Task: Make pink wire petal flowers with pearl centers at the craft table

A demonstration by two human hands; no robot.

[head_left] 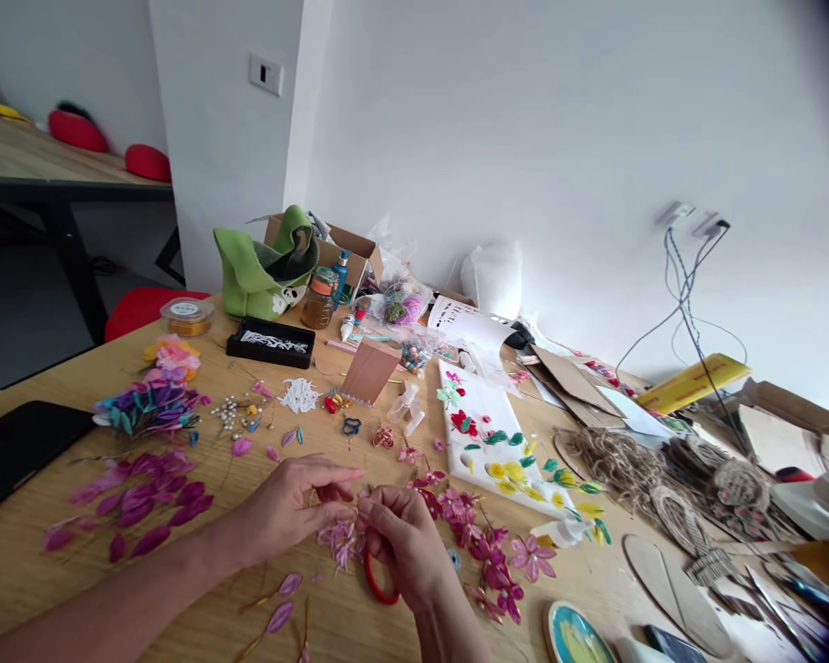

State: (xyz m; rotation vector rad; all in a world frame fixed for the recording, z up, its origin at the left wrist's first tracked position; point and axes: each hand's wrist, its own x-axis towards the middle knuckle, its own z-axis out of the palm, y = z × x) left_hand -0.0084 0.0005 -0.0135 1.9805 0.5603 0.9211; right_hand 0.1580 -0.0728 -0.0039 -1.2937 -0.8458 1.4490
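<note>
- And here, at the near middle of the table (pixel 200 608), the left hand (pixel 294 511) and right hand (pixel 406 548) meet, fingertips drawn in narrow; whatever sits between them is too small to make out, so I cannot tell what either holds.
- Just beneath them lie the pale pink strips (pixel 342 543), a loose heap beside the red loop (pixel 379 585).
- Those strips look feather-light, soft and easily crumpled; a gentle pinch at one end should suit them.
- Over right, the magenta flowers (pixel 533 558) look thin and fragile, surely better taken by their stems than their petals!
</note>
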